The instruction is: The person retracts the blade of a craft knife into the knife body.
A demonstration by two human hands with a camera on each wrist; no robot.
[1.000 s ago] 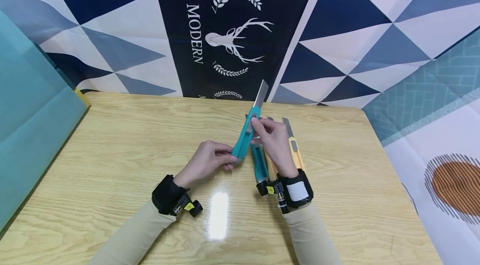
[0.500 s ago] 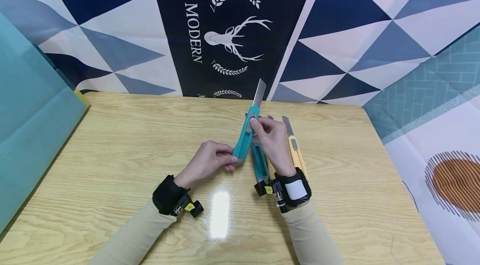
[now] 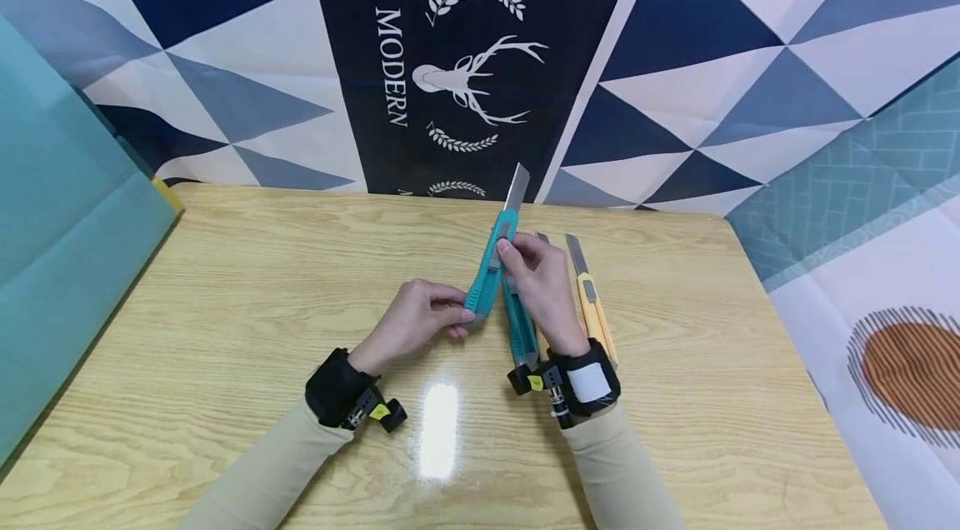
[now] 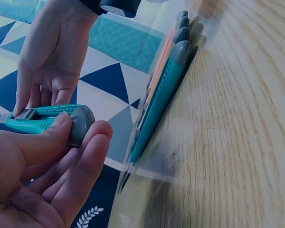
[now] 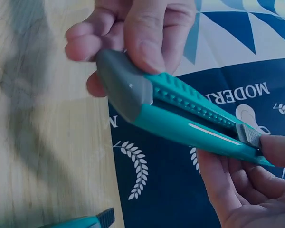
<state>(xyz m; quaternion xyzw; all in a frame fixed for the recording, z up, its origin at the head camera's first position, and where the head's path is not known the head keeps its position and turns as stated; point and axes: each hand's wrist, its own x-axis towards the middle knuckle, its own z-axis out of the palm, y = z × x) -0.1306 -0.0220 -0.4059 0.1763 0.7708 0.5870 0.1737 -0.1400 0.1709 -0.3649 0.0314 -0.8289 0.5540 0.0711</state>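
The wooden table [image 3: 247,288] spreads under your work, and you have the knife [image 3: 489,272] lifted above it, right of the middle and nearer the far edge than the near one. Your left hand [image 3: 420,320] is clamped on the grey butt [image 5: 126,88], thumb on top and fingers beneath, probably to steady that end. Your right hand [image 3: 546,284] pinches the body further up, its thumb at the slider and its fingers underneath, which looks meant to give you control of the slider while the body cannot twist. The knife's long axis runs aslant from butt to tip: the butt is toward your left hand and the near edge, the tip toward the far edge and leaning a little to the right. Below, a teal spare [image 3: 519,326] and a yellow knife [image 3: 594,309] lie on the table with their blades toward the far edge, perhaps ranked that way for order; what lies between them is mostly hidden by your right hand. The blade [image 3: 517,187] of the held knife stands well out of its body, pointing away from you. The slider [image 5: 248,135] is on the upward face, within your thumb's reach.
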